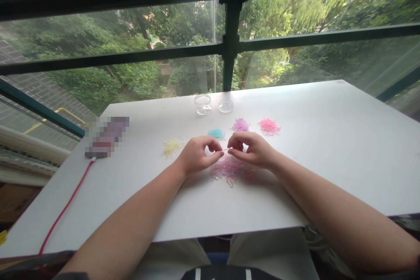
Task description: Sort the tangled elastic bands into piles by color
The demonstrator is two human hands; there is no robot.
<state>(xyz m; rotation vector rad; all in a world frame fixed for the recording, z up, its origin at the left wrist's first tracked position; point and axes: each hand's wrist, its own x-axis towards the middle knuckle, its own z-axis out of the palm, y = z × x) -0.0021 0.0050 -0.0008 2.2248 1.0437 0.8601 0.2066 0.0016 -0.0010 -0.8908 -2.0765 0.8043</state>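
Between the fingertips of my left hand (pixel 204 153) and my right hand (pixel 251 149), a thin pale pink rubber band (pixel 225 149) is held taut. Both hands pinch it just above a mixed pile of small rubber bands (pixel 227 169), mostly pink and purple. Sorted by colour, several small heaps lie around: a yellow heap (pixel 172 146) left of my left hand, a light blue heap (pixel 216 134) behind the hands, a purple heap (pixel 240 124), and a pink heap (pixel 269 126) beyond my right hand.
A clear round container (pixel 202 105) and a clear round lid (pixel 225 107) stand at the back of the white table (pixel 341 148). A blurred-out device (pixel 108 137) with a red cable (pixel 67 205) lies at the left. Green-framed windows rise behind the table.
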